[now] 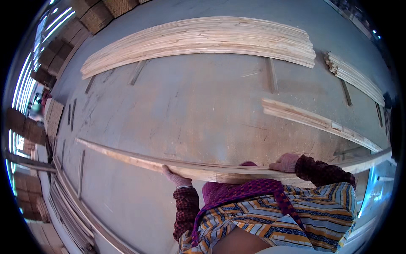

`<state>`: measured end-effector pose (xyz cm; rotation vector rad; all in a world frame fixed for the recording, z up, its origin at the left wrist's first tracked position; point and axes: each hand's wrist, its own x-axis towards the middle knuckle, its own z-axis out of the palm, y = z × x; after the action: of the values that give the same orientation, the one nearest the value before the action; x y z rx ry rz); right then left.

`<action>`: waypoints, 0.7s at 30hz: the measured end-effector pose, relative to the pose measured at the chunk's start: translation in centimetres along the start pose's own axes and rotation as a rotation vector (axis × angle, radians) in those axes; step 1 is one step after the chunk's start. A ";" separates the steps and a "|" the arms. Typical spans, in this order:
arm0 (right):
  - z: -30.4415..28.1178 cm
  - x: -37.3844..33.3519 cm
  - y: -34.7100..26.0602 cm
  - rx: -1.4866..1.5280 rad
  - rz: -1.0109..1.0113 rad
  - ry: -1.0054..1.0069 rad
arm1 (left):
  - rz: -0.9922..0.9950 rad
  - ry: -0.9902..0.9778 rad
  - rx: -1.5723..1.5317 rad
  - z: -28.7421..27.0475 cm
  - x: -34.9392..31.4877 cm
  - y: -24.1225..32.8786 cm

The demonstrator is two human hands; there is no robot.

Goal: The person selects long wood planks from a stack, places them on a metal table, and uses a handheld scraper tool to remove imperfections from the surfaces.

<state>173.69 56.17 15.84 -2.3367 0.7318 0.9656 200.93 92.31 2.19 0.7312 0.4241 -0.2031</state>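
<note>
Left hand (175, 177) clasps a long timber (224, 173) near its middle, right hand (284, 163) curled onto it farther right, timber spanning crosswise before purple cloth (253, 189), loose lumber (319, 121) on floor (190, 114) beyond right hand, wide board stack (203, 40) farther out, smaller stack (357, 79) far right.

Stacked boards (198, 40) across a broad grey floor (190, 97) suggest a timber workshop.
</note>
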 end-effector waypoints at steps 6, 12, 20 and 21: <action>-11.3 -6.5 -3.5 0.010 0.005 0.014 | -0.022 -0.015 -0.015 13.9 -1.6 6.8; -14.9 -5.8 1.6 0.075 0.078 0.053 | -0.035 -0.112 -0.064 15.9 4.4 9.0; -16.0 -13.1 5.9 0.196 0.361 0.156 | -0.025 -0.051 -0.066 21.5 0.7 13.7; -16.6 -13.9 4.3 0.239 0.343 0.102 | -0.001 0.000 -0.048 22.3 0.1 14.7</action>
<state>170.48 46.58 35.47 -2.1022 1.2477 0.8450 212.52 87.77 25.79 0.6842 0.4278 -0.1939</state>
